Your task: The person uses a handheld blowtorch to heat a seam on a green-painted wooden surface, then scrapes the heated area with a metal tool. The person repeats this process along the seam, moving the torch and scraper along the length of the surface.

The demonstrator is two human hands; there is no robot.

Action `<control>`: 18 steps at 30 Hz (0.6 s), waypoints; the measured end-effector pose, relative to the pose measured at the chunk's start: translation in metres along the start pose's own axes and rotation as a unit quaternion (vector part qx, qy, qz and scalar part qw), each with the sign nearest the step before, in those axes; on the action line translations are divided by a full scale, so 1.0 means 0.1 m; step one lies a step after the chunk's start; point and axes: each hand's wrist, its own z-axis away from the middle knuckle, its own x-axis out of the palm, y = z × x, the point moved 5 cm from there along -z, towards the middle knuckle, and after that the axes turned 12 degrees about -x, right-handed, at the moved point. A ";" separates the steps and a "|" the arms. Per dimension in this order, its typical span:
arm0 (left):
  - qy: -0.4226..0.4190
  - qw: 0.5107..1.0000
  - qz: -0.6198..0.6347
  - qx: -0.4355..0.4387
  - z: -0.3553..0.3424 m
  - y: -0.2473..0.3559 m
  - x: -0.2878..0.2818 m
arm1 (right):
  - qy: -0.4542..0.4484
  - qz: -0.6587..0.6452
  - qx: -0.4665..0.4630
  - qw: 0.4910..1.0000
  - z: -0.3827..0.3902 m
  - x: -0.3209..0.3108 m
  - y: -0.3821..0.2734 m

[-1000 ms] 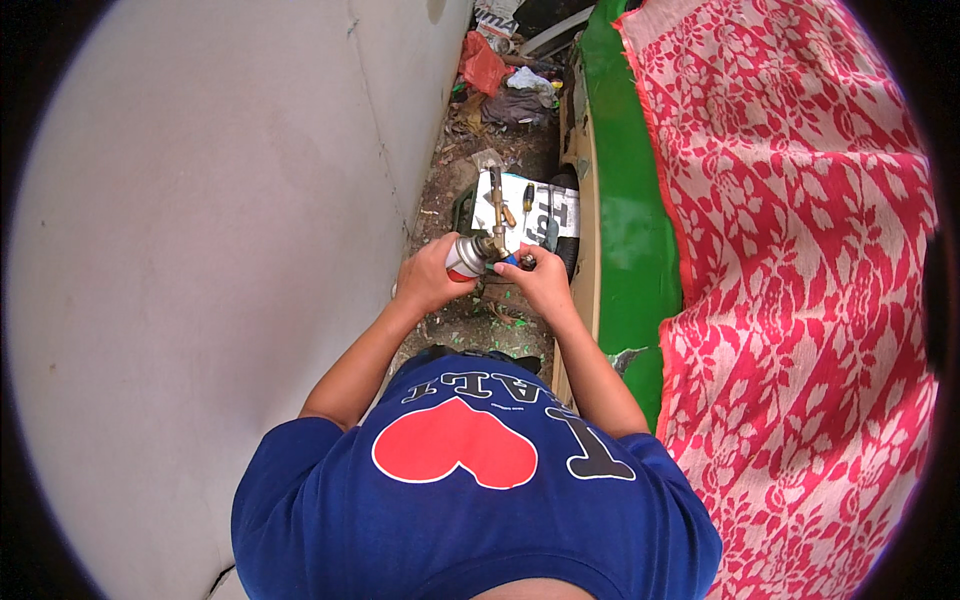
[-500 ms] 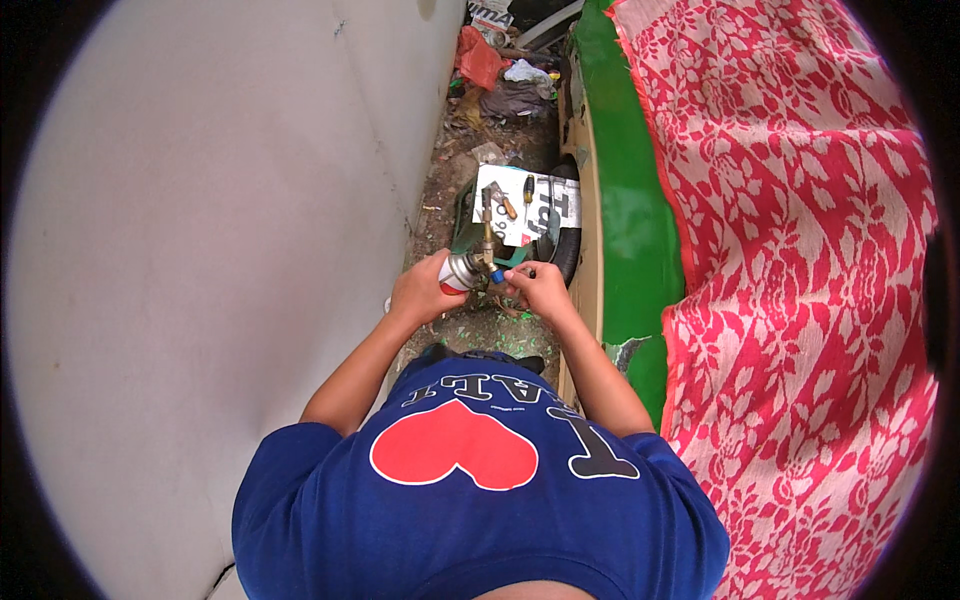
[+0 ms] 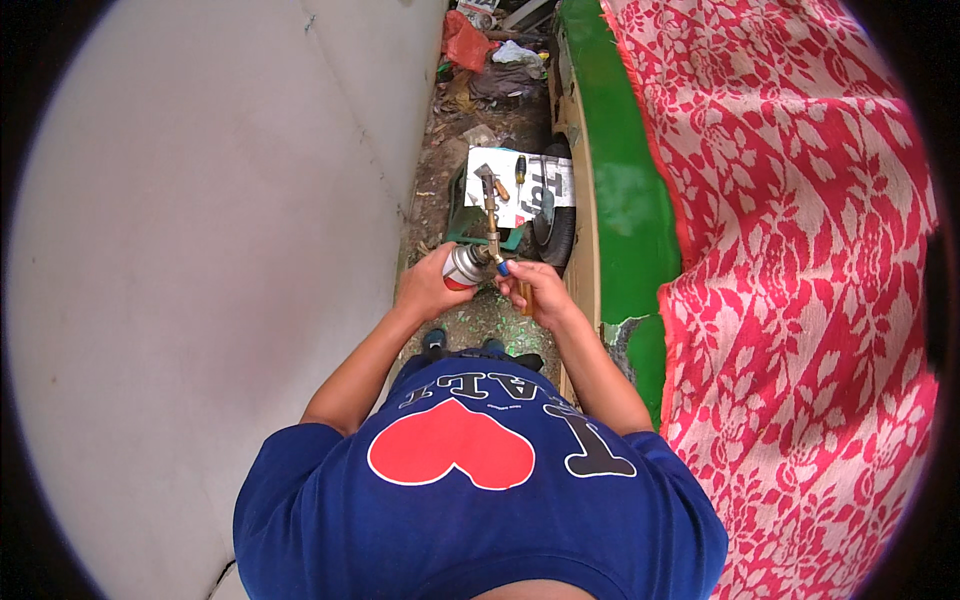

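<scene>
My left hand (image 3: pixel 428 285) is closed around a small gas canister (image 3: pixel 459 268), which is tilted sideways with a brass blowtorch head (image 3: pixel 491 222) pointing away from me. My right hand (image 3: pixel 540 292) has its fingers at the torch's blue knob (image 3: pixel 504 267); a small amber object (image 3: pixel 526 302), too hidden to name, shows among them. Beyond the torch, a white printed board (image 3: pixel 540 200) rests near ground level. A yellow-black screwdriver (image 3: pixel 520 170) and a scraper with a wooden handle (image 3: pixel 500 189) lie on it.
A pale wall (image 3: pixel 200 250) rises on my left. On the right, a green painted panel (image 3: pixel 635 220) carries a red-and-white patterned cloth (image 3: pixel 800 300). A tire (image 3: pixel 560 240) and green frame (image 3: pixel 510 237) sit under the board. Debris and a red bag (image 3: pixel 462 42) lie farther along the narrow strip of ground.
My right fingers have curled lower around the blue knob, and the amber object now shows below them. The view has shifted slightly, bringing my shoes into sight.
</scene>
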 end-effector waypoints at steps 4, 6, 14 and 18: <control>0.003 1.000 0.015 0.004 0.01 -0.05 0.06 | 0.012 -0.054 0.024 0.998 0.17 0.17 -0.10; 0.001 1.000 -0.001 0.011 -0.01 -0.09 0.11 | 0.103 0.301 -0.102 0.942 0.19 0.16 -0.32; -0.016 0.999 0.019 0.047 0.00 -0.03 0.22 | 0.026 0.017 -0.004 1.000 0.22 0.05 -0.11; -0.023 0.998 0.027 0.061 -0.02 -0.02 0.20 | 0.086 0.030 -0.030 0.995 0.32 0.14 -0.17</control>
